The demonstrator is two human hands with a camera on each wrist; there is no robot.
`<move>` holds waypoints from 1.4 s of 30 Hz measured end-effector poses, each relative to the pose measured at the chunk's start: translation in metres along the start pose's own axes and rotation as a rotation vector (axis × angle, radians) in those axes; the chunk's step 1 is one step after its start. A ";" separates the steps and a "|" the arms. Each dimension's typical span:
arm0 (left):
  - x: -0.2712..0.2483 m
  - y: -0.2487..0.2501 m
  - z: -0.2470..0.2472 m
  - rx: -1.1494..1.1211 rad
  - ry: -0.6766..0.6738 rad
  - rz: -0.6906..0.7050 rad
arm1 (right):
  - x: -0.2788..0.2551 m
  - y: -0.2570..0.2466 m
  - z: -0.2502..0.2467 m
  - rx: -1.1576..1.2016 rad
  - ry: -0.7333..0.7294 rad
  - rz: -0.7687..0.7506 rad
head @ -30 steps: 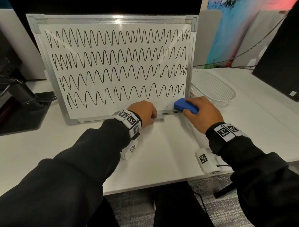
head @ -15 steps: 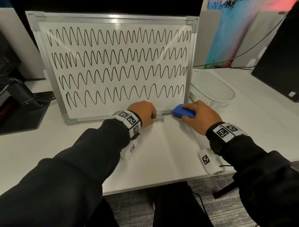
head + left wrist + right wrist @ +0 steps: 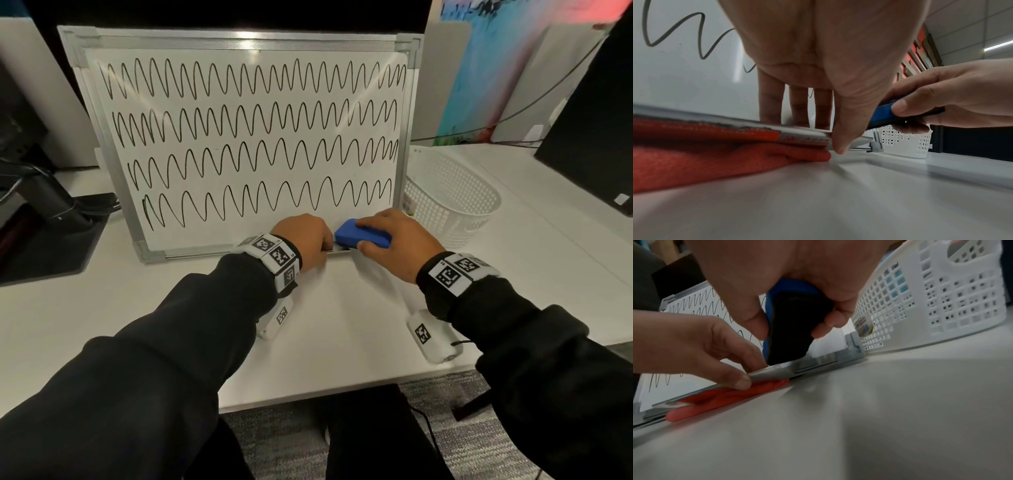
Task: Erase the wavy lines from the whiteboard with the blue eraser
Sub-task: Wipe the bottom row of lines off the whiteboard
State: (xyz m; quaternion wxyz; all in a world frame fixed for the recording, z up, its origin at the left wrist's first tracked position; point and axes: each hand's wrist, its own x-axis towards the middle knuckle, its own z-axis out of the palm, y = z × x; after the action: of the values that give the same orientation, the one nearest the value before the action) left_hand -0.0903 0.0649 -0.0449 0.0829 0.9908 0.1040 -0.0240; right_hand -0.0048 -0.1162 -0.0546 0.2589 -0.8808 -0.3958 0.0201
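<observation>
The whiteboard (image 3: 239, 38) leans back on the desk and carries several rows of black wavy lines (image 3: 253, 80). My left hand (image 3: 308, 241) pinches its bottom frame rail, thumb in front and fingers against the board face (image 3: 684, 78). My right hand (image 3: 397, 245) grips the blue eraser (image 3: 358, 234) by its sides just above the bottom rail, close beside the left hand. In the right wrist view the eraser's black felt (image 3: 791, 331) faces down and toward the board's lower right part. None of the lines shows a wiped gap.
A red cloth (image 3: 715, 154) lies tucked under the board's bottom edge. A white perforated basket (image 3: 455, 202) stands right of the board, close to my right hand. A dark monitor base (image 3: 51, 219) sits at the left, and a black screen (image 3: 596, 120) at the far right.
My right hand has carried the eraser left and slightly down along the bottom rail, closer to my left hand. The left hand and the board have stayed put.
</observation>
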 end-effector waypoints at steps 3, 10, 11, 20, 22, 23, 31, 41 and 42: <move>0.000 -0.001 0.001 -0.003 -0.007 -0.001 | 0.000 -0.001 0.001 0.034 -0.031 0.012; 0.000 -0.003 0.003 -0.007 0.016 0.009 | -0.006 0.013 -0.009 -0.076 0.092 0.160; 0.000 -0.004 0.003 -0.006 0.017 0.010 | -0.006 0.013 -0.009 -0.065 0.090 0.151; 0.000 -0.003 0.000 -0.007 0.009 0.005 | 0.001 0.005 0.000 0.036 -0.030 0.027; -0.001 -0.003 0.000 -0.011 0.010 0.005 | 0.000 0.006 -0.001 -0.005 0.016 0.076; -0.002 -0.003 0.000 -0.013 0.012 0.007 | -0.001 0.006 -0.002 -0.025 0.045 0.108; -0.003 -0.003 0.000 -0.020 0.039 0.023 | -0.008 0.025 -0.008 0.064 0.141 0.199; -0.002 -0.003 0.000 -0.014 0.022 0.023 | -0.002 0.016 -0.006 0.151 0.153 0.037; -0.002 -0.003 0.000 -0.011 0.023 0.024 | -0.002 0.016 -0.005 0.154 0.138 0.022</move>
State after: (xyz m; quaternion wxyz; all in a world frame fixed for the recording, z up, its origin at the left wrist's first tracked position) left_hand -0.0930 0.0670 -0.0452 0.0874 0.9917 0.0932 -0.0111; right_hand 0.0061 -0.1284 -0.0584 0.3522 -0.8619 -0.3647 -0.0075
